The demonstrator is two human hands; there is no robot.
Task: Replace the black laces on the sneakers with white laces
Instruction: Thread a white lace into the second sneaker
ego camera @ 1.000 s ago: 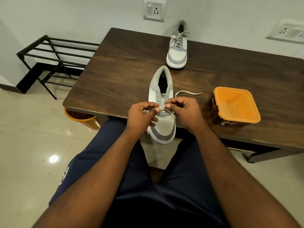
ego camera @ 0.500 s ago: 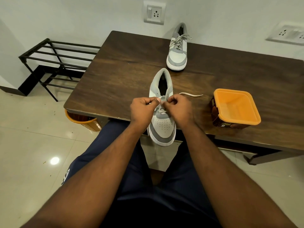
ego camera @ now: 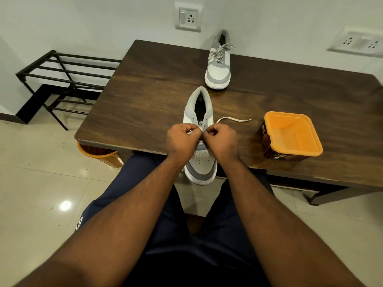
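Observation:
A white and grey sneaker (ego camera: 200, 162) lies at the near edge of the dark wooden table (ego camera: 145, 96), its toe hanging over the edge toward me. My left hand (ego camera: 182, 139) and my right hand (ego camera: 222, 139) meet over its eyelets, each pinching the white lace. The lace's free end (ego camera: 234, 120) trails right across the table. A second sneaker (ego camera: 218, 67), laced in white, stands at the back by the wall. No black lace is visible.
An orange tub (ego camera: 292, 137) with brown sides stands open to the right of the near sneaker. A black metal rack (ego camera: 62, 79) stands on the floor at the left. An orange bin (ego camera: 99, 155) sits under the table's left corner.
Both hands have moved up the sneaker from the lower eyelets toward the tongue, still pinching the white lace. The free end on the table has shifted slightly.

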